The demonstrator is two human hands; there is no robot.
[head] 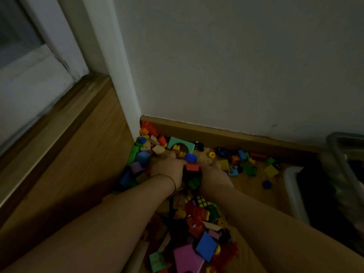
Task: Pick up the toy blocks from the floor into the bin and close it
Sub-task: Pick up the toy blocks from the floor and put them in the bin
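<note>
Two hands at work, head view; left hand and right hand are cupped toward each other, fingers curled round a clump of toy blocks squeezed between the palms. Judgement: press the palms inward and scoop low along the floor before lifting, else small pieces will likely drop from underneath; carry level. Bin stands well to the right of the right hand; loose blocks lie beyond the fingers, left of the left hand and beneath both forearms.

Bare forearms; 1 thin bracelet circles left wrist.
</note>
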